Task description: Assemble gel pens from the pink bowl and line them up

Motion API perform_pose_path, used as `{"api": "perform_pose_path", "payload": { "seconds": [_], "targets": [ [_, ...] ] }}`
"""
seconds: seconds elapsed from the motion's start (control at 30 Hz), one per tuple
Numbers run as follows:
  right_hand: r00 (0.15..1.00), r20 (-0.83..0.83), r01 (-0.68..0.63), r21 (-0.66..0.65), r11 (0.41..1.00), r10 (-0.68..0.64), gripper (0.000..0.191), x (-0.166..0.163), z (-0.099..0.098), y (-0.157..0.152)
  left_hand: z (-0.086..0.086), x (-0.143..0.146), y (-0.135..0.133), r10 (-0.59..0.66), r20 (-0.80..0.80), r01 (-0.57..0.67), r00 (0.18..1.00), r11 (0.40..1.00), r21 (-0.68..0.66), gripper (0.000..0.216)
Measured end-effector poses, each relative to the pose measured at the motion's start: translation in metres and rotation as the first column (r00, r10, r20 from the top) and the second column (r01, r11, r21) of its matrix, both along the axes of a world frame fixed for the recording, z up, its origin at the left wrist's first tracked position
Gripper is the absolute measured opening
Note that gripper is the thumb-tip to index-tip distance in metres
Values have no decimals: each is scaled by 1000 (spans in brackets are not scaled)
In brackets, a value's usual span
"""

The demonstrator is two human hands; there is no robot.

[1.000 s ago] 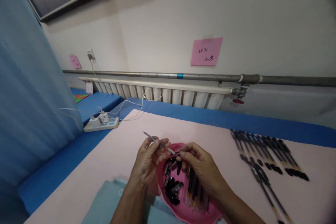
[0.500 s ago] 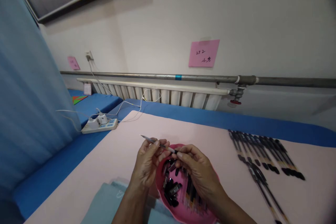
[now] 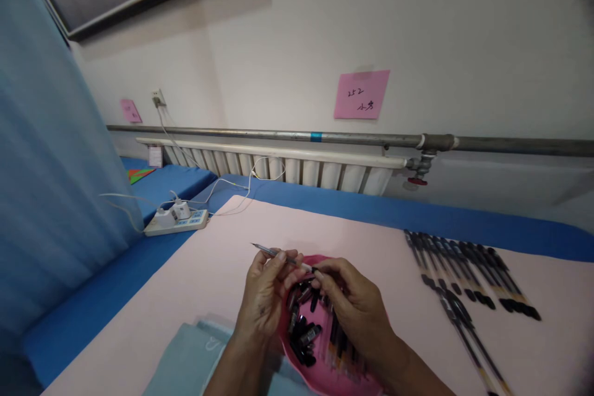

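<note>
Between my two hands is a slim pen (image 3: 265,250), its pointed tip facing up and to the left. The fingers of my left hand (image 3: 264,291) pinch its middle. My right hand (image 3: 355,300) grips its dark rear end. Both hands are above the near side of a pink basket (image 3: 297,368). Inside the basket lie several black pen caps (image 3: 309,334) on the left and several pen parts with yellowish ends (image 3: 341,346) on the right, partly hidden by my right hand.
Several capped black pens (image 3: 468,266) lie in rows on the pink sheet (image 3: 223,247) at the right. Folded teal cloth (image 3: 185,359) lies at the near left. A white power strip (image 3: 179,223) with cables sits on the blue bed at the left. A radiator (image 3: 297,170) runs along the wall.
The pen and both hands have shifted very slightly right and down. The grip on the pen looks the same.
</note>
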State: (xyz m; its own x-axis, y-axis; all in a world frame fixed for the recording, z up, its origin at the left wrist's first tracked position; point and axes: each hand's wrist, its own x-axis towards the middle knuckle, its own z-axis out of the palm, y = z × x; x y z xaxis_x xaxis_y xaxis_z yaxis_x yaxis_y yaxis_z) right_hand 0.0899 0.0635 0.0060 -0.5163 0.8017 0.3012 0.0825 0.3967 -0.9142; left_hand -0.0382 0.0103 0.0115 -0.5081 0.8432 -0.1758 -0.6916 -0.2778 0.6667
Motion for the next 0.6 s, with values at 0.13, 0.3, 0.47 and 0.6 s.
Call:
{"api": "perform_pose_path", "payload": {
  "seconds": [0.13, 0.3, 0.47, 0.6],
  "targets": [
    [999, 42, 19, 35, 999, -20, 12, 1, 1, 0, 0, 1, 0, 9, 20, -9, 1000, 1000, -21, 21],
    [996, 94, 3, 20, 1000, -5, 15, 0, 1, 0, -2, 1, 0, -40, -31, 40, 999, 999, -4, 21],
    [988, 154, -38, 72, 997, 26, 17, 1, 8, 3, -5, -1, 0, -54, -28, 54, 998, 999, -4, 20],
    [957, 292, -90, 307, 948, -4, 14, 4, 10, 7, -6, -2, 1, -42, -29, 41, 999, 999, -4, 18]
  ]
}}
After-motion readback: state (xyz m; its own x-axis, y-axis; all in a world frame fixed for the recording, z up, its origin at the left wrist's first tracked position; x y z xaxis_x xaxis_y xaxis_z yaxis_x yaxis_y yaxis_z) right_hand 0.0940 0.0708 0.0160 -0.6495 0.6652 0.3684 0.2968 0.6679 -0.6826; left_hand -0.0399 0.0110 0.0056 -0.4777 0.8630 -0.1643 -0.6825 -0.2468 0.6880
